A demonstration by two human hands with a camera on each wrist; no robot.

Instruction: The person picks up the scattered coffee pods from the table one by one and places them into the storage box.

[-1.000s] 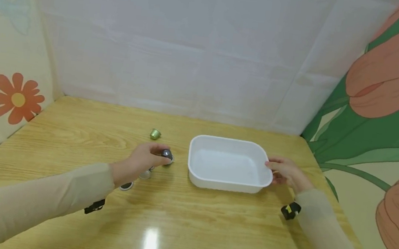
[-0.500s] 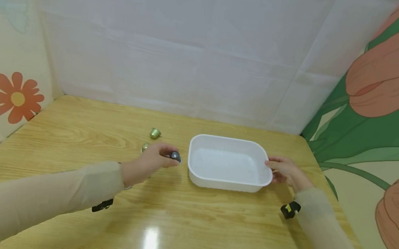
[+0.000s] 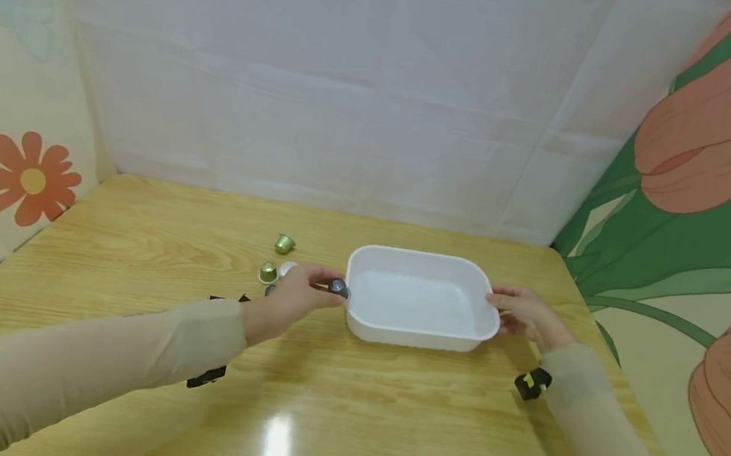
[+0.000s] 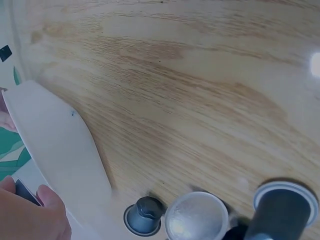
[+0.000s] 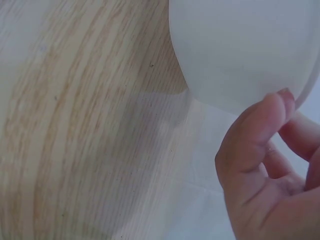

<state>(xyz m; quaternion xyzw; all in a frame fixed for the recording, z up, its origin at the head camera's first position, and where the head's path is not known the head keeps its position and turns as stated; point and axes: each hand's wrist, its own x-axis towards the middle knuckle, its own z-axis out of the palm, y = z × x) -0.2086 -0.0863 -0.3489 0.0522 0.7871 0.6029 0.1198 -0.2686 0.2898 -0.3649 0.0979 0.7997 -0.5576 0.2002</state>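
Observation:
In the head view my left hand (image 3: 292,301) pinches a dark coffee capsule (image 3: 339,287) between thumb and fingers, right at the left rim of a white plastic basin (image 3: 410,338). The left wrist view catches only an edge of that capsule (image 4: 25,192) between the fingertips. At the basin's right end, my right hand (image 3: 526,314) grips the rim. Seen from the right wrist, the thumb (image 5: 255,122) presses the outside of the wall near the rim, with the other fingers curled behind. The basin's visible floor holds nothing.
Two green capsules (image 3: 285,244) stand left of the basin. The left wrist view shows a small dark capsule (image 4: 144,216), one with its silvery lid (image 4: 196,217) up, and a larger dark capsule (image 4: 282,212). A white cloth (image 3: 352,106) hangs behind the wooden table (image 3: 344,414).
My left hand has carried the dark capsule rightward from among the other capsules to the basin's left rim, uncovering a green one behind it. The right hand and basin have stayed put.

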